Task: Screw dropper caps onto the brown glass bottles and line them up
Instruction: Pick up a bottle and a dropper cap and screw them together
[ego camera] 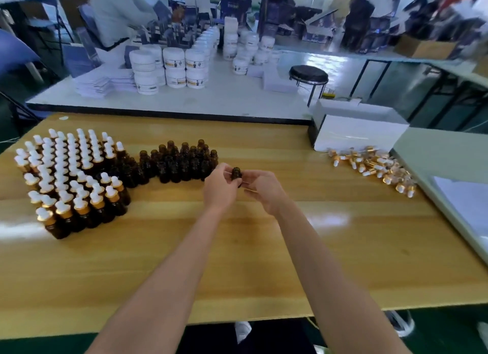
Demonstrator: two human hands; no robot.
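Item 1: uncapped bottles (182,163), brown glass, standing in a cluster at mid-depth on a wooden table (264,261).
Item 2: capped bottles (71,174), white bulbs on gold collars, ranked in rows directly left of the cluster and touching it.
Item 3: single brown bottle (236,174), no cap, held above the table just off the cluster's near-right corner.
Left hand (220,188): fingers curled round this bottle.
Right hand (265,191): fingers curled at the bottle's right side; what they pinch cannot be told.
Item 4: dropper caps (375,167), a loose heap well right of the cluster.
Item 5: white box (356,131), right of the cluster and farther back.
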